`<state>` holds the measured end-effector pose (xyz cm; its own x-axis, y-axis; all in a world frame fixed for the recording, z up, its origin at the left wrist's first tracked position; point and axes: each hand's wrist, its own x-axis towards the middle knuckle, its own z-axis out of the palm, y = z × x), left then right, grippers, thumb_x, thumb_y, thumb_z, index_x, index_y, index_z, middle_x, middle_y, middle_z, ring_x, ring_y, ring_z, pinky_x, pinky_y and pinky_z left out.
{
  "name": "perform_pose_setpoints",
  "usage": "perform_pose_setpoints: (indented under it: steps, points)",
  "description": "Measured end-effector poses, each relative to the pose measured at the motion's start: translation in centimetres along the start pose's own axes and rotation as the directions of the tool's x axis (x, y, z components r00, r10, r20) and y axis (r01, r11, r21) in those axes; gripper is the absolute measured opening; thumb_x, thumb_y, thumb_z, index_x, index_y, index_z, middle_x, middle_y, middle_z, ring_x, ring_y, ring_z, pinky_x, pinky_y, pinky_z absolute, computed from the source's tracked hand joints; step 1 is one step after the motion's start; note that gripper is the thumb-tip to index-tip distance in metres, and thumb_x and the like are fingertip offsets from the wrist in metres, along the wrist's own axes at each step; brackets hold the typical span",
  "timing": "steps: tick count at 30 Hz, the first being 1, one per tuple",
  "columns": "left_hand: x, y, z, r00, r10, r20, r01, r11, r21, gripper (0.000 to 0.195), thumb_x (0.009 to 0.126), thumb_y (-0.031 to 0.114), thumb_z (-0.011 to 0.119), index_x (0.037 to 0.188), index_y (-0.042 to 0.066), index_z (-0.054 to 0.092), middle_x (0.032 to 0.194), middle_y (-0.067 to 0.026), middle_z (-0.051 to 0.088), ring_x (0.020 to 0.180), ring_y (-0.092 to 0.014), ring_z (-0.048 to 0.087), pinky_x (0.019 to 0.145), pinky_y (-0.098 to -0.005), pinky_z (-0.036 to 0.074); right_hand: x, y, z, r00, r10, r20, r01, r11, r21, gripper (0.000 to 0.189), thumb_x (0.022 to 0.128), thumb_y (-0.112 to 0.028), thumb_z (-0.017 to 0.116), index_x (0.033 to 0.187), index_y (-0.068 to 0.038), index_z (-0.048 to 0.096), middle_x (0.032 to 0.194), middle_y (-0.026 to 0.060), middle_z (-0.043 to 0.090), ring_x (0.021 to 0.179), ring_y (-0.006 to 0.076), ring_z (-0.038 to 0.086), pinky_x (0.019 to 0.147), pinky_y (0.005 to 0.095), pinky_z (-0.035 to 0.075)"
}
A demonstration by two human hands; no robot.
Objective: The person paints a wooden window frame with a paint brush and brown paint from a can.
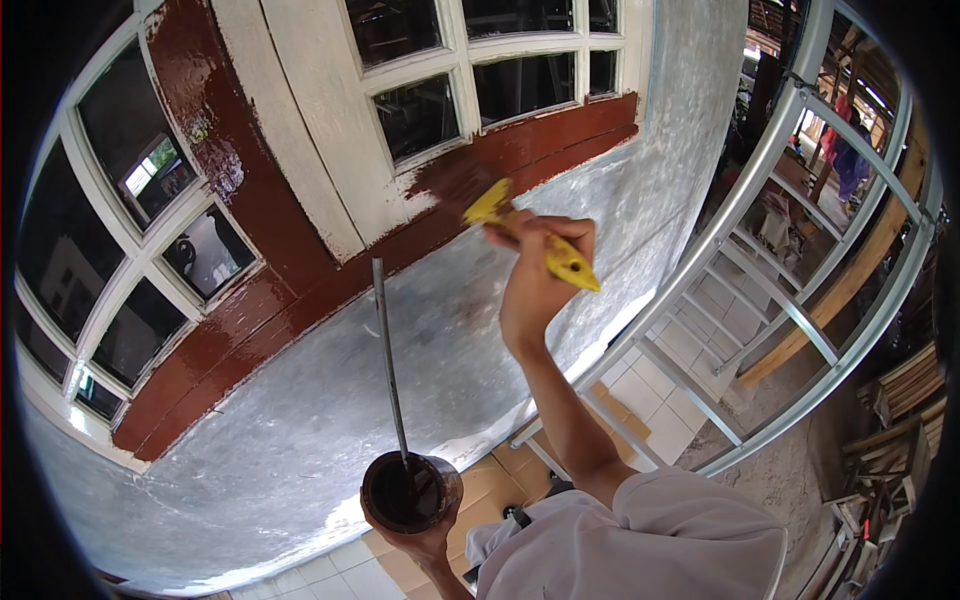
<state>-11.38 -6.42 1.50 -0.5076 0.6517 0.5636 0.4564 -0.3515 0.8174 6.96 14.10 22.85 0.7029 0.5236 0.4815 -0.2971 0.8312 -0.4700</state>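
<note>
My right hand (541,262) is closed round the yellow handle of a paintbrush (491,201), whose bristles, blurred, lie against the lower rail of a wooden window frame (585,124). Red-brown paint covers much of that rail and the wide post (259,172) between the windows, while the upright beside them (322,112) is off-white. Lower down, my left hand (420,540) holds a round paint can (444,472) from below and the side. Dark paint shows inside it, and a thin metal rod (388,352) stands up out of the can, leaning slightly.
A grey plastered wall (300,397) runs below the windows. At the right, a metal ladder (739,202) stands near the wall, with a wooden beam (825,315) behind it. Cardboard (480,487) covers part of the tiled floor (660,390). Stacked wood (892,465) lies at far right.
</note>
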Motion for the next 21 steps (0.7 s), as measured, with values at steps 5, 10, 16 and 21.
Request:
perform_pose_setpoints:
  steps: [5, 10, 16, 21]
  points:
    - [0.0, 0.2, -0.8, 1.0, 0.008, -0.018, -0.006, 0.996, 0.089, 0.118, 0.042, 0.041, 0.091, 0.137, 0.002, 0.031, 0.127, -0.0138, 0.05, 0.117, -0.029, 0.053, 0.105, -0.0436, 0.043, 0.3, 1.7, 0.7, 0.993, -0.024, -0.118, 0.023, 1.0, -0.012, 0.019, 0.088, -0.001, 0.059, 0.09, 0.001, 0.04, 0.093, 0.0131, 0.051, 0.074, 0.0213, 0.065, 0.069, 0.0288, 0.058]
    - [-0.2, 0.0, -1.4, 0.999, 0.014, -0.042, -0.011, 0.996, 0.091, 0.118, 0.043, 0.042, 0.091, 0.137, 0.003, 0.032, 0.127, -0.0136, 0.051, 0.117, -0.03, 0.053, 0.105, -0.0444, 0.043, -3.2, 2.0, 2.4, 1.0, -0.014, -0.012, 0.014, 1.0, -0.014, 0.019, 0.087, 0.001, 0.062, 0.088, -0.001, 0.043, 0.085, 0.0112, 0.059, 0.072, 0.0162, 0.066, 0.063, 0.0249, 0.055]
    - [-0.2, -0.5, -1.9, 0.999, 0.012, -0.044, -0.008, 0.996, 0.088, 0.117, 0.043, 0.039, 0.091, 0.137, 0.003, 0.032, 0.128, -0.0139, 0.051, 0.117, -0.03, 0.054, 0.105, -0.0456, 0.043, -4.6, 2.3, 1.8, 0.968, -0.076, 0.239, 0.095, 0.993, -0.067, 0.021, 0.084, 0.003, 0.065, 0.085, -0.001, 0.045, 0.082, 0.0101, 0.06, 0.067, 0.0129, 0.065, 0.058, 0.0238, 0.054]
    - [0.0, -1.1, -1.9, 0.999, 0.031, -0.035, -0.029, 0.997, 0.071, 0.118, 0.043, 0.038, 0.091, 0.138, 0.003, 0.031, 0.129, -0.0139, 0.05, 0.117, -0.03, 0.053, 0.105, -0.0455, 0.043, -2.6, 0.1, 0.1, 0.982, 0.049, 0.184, -0.065, 0.995, 0.082, 0.02, 0.086, 0.001, 0.063, 0.089, -0.001, 0.043, 0.082, 0.0103, 0.059, 0.067, 0.0154, 0.065, 0.06, 0.0256, 0.055]
